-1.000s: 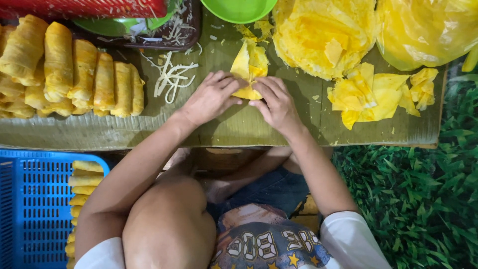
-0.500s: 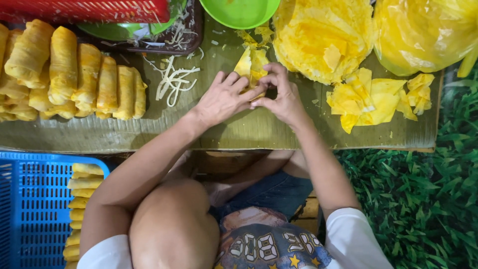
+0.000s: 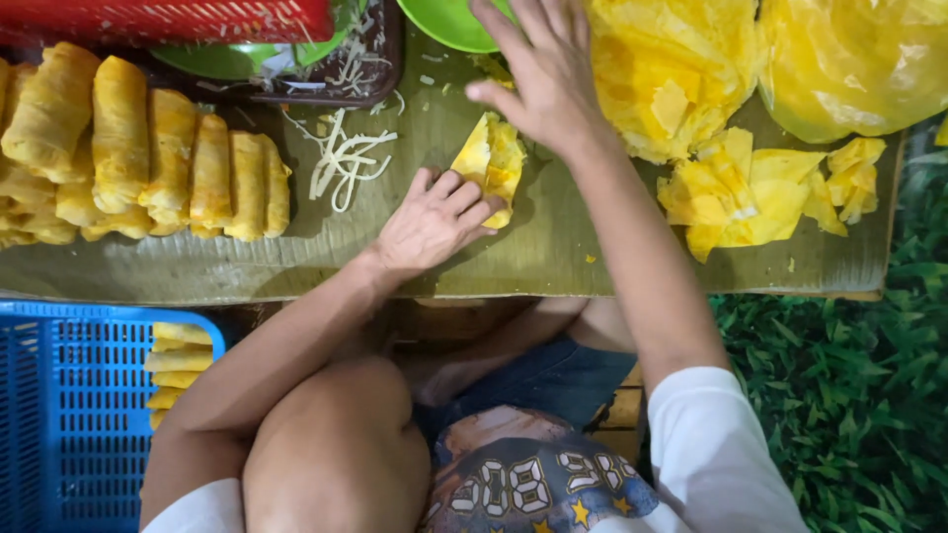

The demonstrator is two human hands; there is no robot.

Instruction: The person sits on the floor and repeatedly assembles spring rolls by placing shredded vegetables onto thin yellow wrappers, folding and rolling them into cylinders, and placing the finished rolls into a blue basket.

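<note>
Change since half a second ago: your right hand has left the wrap and gone up toward the green bowl; your left hand has stayed on the wrap.

Item 1, wrap: yellow, half-folded, lying on the mat near the middle of the board. Its long axis runs on a slant, from the lower right by your left fingertips up to the upper left. It sits just beyond and to the right of your left knuckles.

Item 2, left hand: fingers curled and close together, tips pressing the near end of the wrap; touching, pinning it down more than gripping it. This is the nearer hand by far.

Item 3, right hand: fingers spread wide, palm down, holding nothing; it hovers over the bowl's rim, above the wrap and apart from it.

Item 4, finished rolls: a row side by side at the left of the mat, well apart from both hands.

Item 5, white shreds: loose on the mat between the rolls and the wrap.

Item 6, wrapper pile: crumpled yellow sheets, just right of your right wrist.

Item 7, blue crate: below the board at left, more rolls inside.
</note>
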